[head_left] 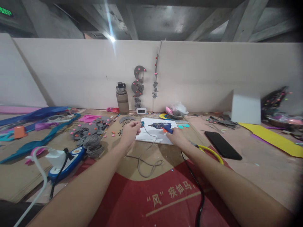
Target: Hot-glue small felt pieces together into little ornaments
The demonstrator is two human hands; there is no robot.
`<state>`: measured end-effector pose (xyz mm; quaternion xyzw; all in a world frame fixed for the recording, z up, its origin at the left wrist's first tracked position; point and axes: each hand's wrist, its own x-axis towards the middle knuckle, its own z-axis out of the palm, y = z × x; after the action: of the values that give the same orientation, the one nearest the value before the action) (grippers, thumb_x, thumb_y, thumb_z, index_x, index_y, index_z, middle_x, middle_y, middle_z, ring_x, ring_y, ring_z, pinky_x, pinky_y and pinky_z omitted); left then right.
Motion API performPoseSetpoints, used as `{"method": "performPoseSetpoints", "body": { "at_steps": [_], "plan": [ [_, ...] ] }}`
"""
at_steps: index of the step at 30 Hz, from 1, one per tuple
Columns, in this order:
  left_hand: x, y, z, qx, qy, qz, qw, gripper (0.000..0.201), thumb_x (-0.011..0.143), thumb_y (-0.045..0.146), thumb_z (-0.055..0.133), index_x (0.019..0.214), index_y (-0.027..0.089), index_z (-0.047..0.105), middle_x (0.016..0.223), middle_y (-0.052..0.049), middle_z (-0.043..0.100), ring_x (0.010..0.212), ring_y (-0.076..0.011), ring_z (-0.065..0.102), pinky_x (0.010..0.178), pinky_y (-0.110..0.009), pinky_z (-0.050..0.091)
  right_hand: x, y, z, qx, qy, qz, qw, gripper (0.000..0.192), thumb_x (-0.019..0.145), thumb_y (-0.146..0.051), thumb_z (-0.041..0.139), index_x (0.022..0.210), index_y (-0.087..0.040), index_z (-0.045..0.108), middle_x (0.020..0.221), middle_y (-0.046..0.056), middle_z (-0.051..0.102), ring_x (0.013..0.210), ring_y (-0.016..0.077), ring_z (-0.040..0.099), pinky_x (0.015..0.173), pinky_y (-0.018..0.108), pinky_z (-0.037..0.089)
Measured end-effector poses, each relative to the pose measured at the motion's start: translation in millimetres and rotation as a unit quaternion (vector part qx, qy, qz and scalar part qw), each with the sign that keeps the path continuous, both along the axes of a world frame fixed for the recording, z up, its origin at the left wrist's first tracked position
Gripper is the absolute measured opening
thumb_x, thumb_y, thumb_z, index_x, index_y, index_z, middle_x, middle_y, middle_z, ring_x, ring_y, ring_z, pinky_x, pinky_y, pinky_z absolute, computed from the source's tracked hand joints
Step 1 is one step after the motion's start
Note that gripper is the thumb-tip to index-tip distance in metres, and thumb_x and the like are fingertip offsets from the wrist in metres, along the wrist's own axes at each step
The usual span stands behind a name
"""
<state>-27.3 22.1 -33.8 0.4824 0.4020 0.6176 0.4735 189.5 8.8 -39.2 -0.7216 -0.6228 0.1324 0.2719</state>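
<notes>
Blue glue gun (163, 125) in our right hand (176, 136), teal piece (142, 124) in our left

Our right hand wraps the gun's handle, holding it above a white sheet (145, 137), its tip pointing left. Our left hand (131, 131), thumb and fingers pressed together, pinches the small teal piece just left of that tip; a grey cord (155, 137) trails below. On the far side stands a capped, tinted bottle (122, 102); we cannot tell what fills it. Right of it, a bowl (178, 116) holds something pink and crumpled clear plastic. At far right, a dish (276, 123) holds pink and purple bits.
</notes>
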Motion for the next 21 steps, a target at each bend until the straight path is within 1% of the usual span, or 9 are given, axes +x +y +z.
{"method": "performPoseSetpoints", "body": {
  "at_steps": [3,5,7,9,12,14,17,21],
  "plan": [
    [-4,5,-3.7,-0.006,-0.013,0.001,1.000,0.027,0.060,0.036,0.070,0.073,0.014,0.060,0.057,0.003,0.054,0.046,-0.0049,0.042,0.046,-0.019,0.030,-2,1,-0.5,0.047,0.082,-0.017,0.995,0.026,0.067,-0.029,0.056,0.088,-0.014,0.059,0.076,0.009,0.064,0.067,0.0200,0.059,0.052,0.026,0.037],
    [-6,6,-5.5,-0.011,-0.015,0.006,1.000,0.029,0.060,0.037,0.070,0.073,0.013,0.060,0.058,0.003,0.055,0.045,-0.0045,0.042,0.045,-0.018,0.029,-5,0,-0.7,0.073,0.184,-0.025,0.980,0.026,0.063,-0.023,0.056,0.088,-0.015,0.055,0.073,0.006,0.062,0.061,0.0167,0.056,0.050,0.025,0.036],
    [-6,7,-6.7,-0.017,-0.013,0.005,1.000,0.030,0.060,0.037,0.070,0.073,0.013,0.060,0.058,0.003,0.055,0.045,-0.0043,0.041,0.045,-0.018,0.029,-9,-3,0.6,0.079,0.272,-0.020,0.959,0.029,0.062,-0.019,0.054,0.091,-0.015,0.051,0.073,0.004,0.061,0.056,0.0135,0.054,0.047,0.023,0.037],
    [-5,6,-7.6,-0.023,-0.009,0.004,1.000,0.030,0.059,0.037,0.070,0.071,0.012,0.059,0.056,0.003,0.054,0.044,-0.0043,0.041,0.044,-0.018,0.028,-12,-6,3.7,0.085,0.340,0.006,0.936,0.034,0.061,-0.017,0.051,0.095,-0.016,0.048,0.082,0.005,0.063,0.058,0.0119,0.056,0.047,0.023,0.040],
    [-4,5,-8.2,-0.033,0.000,0.014,0.999,0.030,0.057,0.038,0.071,0.070,0.013,0.059,0.052,0.004,0.052,0.043,-0.0045,0.040,0.043,-0.018,0.027,-16,-12,9.8,0.099,0.411,0.058,0.904,0.040,0.060,-0.014,0.049,0.099,-0.018,0.045,0.101,0.007,0.062,0.064,0.0115,0.060,0.047,0.021,0.041],
    [-4,5,-7.9,-0.040,0.004,0.020,0.999,0.031,0.057,0.038,0.071,0.070,0.013,0.059,0.051,0.004,0.052,0.043,-0.0049,0.040,0.043,-0.018,0.028,-18,-14,12.9,0.103,0.435,0.094,0.890,0.041,0.059,-0.014,0.049,0.100,-0.018,0.046,0.105,0.007,0.062,0.066,0.0111,0.060,0.046,0.020,0.039],
    [-5,4,-6.2,-0.045,0.005,0.020,0.999,0.033,0.056,0.039,0.071,0.071,0.013,0.059,0.051,0.003,0.052,0.044,-0.0054,0.042,0.044,-0.018,0.029,-20,-17,15.1,0.116,0.442,0.139,0.879,0.042,0.059,-0.014,0.051,0.101,-0.018,0.046,0.102,0.006,0.064,0.064,0.0100,0.058,0.044,0.020,0.036],
    [-6,4,-4.1,-0.049,-0.005,0.011,0.999,0.034,0.053,0.040,0.073,0.069,0.013,0.059,0.053,0.003,0.053,0.044,-0.0052,0.041,0.042,-0.018,0.027,-25,-22,15.9,0.134,0.437,0.175,0.872,0.043,0.063,-0.017,0.053,0.104,-0.019,0.042,0.097,0.004,0.064,0.059,0.0083,0.053,0.045,0.020,0.036]
  ]
}}
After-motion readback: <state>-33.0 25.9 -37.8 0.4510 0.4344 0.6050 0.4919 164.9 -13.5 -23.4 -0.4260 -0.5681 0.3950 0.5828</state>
